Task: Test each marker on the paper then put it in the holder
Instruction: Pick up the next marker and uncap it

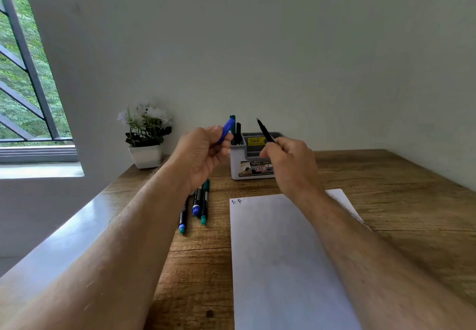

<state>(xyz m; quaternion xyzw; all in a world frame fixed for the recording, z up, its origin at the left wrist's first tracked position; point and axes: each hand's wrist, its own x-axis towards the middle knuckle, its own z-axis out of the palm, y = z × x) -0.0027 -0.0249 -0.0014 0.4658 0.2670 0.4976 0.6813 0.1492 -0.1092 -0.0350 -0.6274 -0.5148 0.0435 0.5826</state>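
Observation:
My left hand (203, 154) pinches a blue marker cap (226, 130), raised above the desk. My right hand (291, 159) grips a black marker (265, 130) with its uncapped tip pointing up and away. Both hands hover in front of the grey-white holder (253, 164), where two markers (235, 130) stand in the left compartment. A white paper sheet (283, 252) lies below my right arm, with two small marks (237, 201) near its top left corner. Three capped markers (198, 206) lie side by side on the desk left of the paper, partly under my left wrist.
A white pot of white flowers (145, 136) stands at the back left of the wooden desk (399, 188). A window with a metal grille (23, 72) is on the left. A wall runs close behind the holder.

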